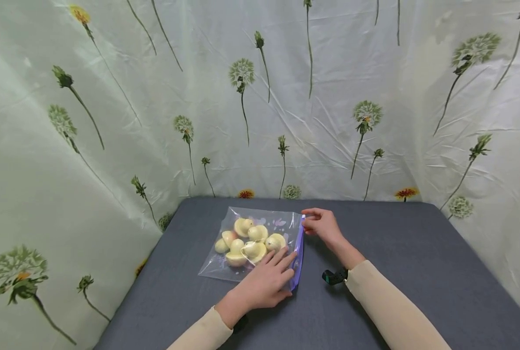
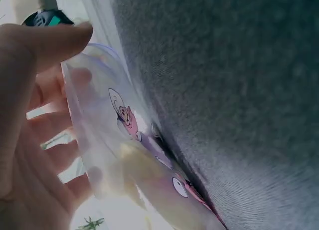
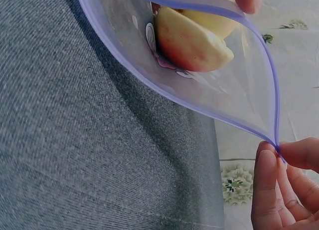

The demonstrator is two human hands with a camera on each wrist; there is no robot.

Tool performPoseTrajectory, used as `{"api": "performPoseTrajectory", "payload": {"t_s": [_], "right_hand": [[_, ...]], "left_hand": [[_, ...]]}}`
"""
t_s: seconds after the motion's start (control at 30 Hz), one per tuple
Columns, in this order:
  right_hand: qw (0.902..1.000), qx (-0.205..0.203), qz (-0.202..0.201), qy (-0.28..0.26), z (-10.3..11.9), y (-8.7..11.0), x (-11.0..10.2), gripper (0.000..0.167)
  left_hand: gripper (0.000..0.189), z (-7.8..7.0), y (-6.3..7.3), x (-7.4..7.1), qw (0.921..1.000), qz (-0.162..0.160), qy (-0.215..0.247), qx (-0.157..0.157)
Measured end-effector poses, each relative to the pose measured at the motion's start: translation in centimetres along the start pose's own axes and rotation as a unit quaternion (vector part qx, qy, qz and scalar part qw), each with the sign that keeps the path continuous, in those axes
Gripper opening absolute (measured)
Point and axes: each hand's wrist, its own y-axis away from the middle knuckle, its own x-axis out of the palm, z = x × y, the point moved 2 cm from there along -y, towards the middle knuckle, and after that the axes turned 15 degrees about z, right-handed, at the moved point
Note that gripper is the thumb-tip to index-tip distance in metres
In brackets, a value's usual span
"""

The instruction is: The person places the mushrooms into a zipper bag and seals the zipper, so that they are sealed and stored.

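A clear zip bag with a purple zip edge lies on the table, holding several pale yellow fruit pieces that look like cut apple. One piece shows reddish skin in the right wrist view. The bag's mouth gapes between its two purple strips there. My right hand pinches the far corner of the zip edge between thumb and fingers. Spread and fairly straight, the fingers of my left hand rest on top of the bag near its mouth. In the left wrist view they touch the plastic.
The dark grey table extends around the bag on all sides. Behind it and at both sides hangs a pale curtain with a dandelion print. A black band is on the right wrist.
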Motion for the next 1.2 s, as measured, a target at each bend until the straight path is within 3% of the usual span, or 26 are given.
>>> {"api": "performPoseTrajectory", "payload": {"t_s": [0.13, 0.27, 0.37, 0.6, 0.9, 1.07, 1.2], "right_hand": [[1.0, 0.002, 0.001, -0.007, -0.1, -0.1, -0.1, 0.039], [0.9997, 0.007, 0.009, -0.022, 0.0, -0.2, -0.2, 0.042], [0.9991, 0.01, 0.018, -0.036, -0.1, -0.3, -0.3, 0.044], [0.998, 0.022, 0.033, -0.049, 0.1, -0.5, -0.5, 0.046], [0.9993, 0.016, 0.014, -0.029, 0.2, -0.4, -0.4, 0.042], [0.9994, 0.01, 0.012, -0.031, 0.4, -0.8, -0.6, 0.04], [0.9994, 0.007, 0.014, -0.032, 0.6, -1.0, -0.9, 0.042]], "left_hand": [[0.027, -0.5, 0.0, 0.0, 0.9978, -0.039, -0.053, 0.003], [0.023, -1.0, 0.0, -0.3, 0.9874, -0.1, -0.123, -0.004], [0.017, -1.3, 0.0, -0.5, 0.9811, -0.137, -0.136, -0.013], [0.018, -1.3, -0.1, -0.7, 0.9797, -0.169, -0.104, -0.031], [0.016, -1.3, -0.2, -1.3, 0.9833, -0.162, -0.076, -0.035], [0.013, -1.2, 0.0, -1.3, 0.9827, -0.182, -0.03, -0.015], [0.011, -1.2, 0.2, -1.2, 0.979, -0.202, 0.002, 0.022]]}}
